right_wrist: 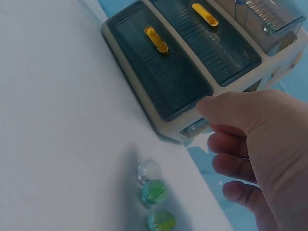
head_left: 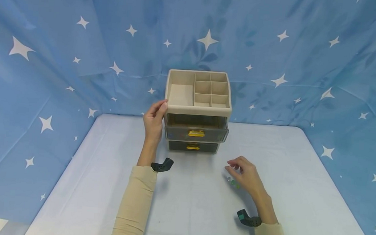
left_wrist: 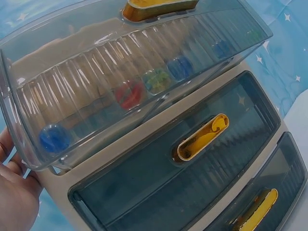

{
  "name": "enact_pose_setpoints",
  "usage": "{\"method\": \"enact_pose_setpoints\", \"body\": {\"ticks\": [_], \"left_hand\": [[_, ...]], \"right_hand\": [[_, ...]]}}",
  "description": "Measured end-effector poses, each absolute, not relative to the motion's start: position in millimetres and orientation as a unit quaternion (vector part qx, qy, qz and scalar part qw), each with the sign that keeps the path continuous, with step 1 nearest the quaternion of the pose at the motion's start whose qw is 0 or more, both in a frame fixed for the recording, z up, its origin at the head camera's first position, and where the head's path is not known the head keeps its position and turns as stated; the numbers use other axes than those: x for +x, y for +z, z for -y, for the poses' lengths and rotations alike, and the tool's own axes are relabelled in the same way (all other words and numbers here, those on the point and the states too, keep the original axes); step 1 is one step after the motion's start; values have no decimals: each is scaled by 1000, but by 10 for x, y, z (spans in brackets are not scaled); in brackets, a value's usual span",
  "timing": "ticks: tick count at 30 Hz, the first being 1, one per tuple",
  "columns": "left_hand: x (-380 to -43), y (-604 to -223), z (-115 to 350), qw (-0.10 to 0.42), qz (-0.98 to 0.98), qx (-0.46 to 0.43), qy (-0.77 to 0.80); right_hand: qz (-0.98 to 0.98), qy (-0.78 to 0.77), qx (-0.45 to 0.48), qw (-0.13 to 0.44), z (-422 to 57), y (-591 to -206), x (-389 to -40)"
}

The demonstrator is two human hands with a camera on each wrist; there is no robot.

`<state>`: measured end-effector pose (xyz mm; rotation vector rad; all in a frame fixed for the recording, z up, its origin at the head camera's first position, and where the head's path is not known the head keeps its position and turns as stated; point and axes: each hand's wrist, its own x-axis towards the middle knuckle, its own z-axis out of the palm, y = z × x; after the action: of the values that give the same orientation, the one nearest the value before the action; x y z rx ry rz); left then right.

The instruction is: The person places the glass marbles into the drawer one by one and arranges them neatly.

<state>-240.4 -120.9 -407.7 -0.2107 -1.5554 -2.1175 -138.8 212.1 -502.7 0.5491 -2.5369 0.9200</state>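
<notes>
A beige desktop organizer point(head_left: 199, 111) with dark see-through drawers stands at the back of the table. Its top drawer point(head_left: 181, 133) is pulled out; several marbles lie inside, among them a blue marble point(left_wrist: 54, 138) and a red marble point(left_wrist: 129, 94). My left hand point(head_left: 154, 120) rests its fingers against the organizer's upper left side. Above the table, my right hand point(head_left: 245, 174) hovers with loosely bent fingers and nothing visible in them. Below it lie a clear marble point(right_wrist: 149, 171), a green marble point(right_wrist: 154, 192) and a yellow-green marble point(right_wrist: 161, 221) in a row.
Open compartments point(head_left: 211, 89) divide the organizer's top. Its middle drawer point(left_wrist: 178, 159) and bottom drawer point(left_wrist: 269, 197) are closed, with gold handles. A white cloth covers the table point(head_left: 188, 212). Behind and beside it hangs a blue star-patterned curtain point(head_left: 168, 21).
</notes>
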Motion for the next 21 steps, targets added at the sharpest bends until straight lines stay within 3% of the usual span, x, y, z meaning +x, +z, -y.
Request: {"method": "enact_pose_setpoints", "body": {"ticks": [21], "left_hand": [[-2385,-4066,1194,249,569,-76,-780]], "right_hand": [[945,295,139,-2,-2146,-5124,-1322]]}}
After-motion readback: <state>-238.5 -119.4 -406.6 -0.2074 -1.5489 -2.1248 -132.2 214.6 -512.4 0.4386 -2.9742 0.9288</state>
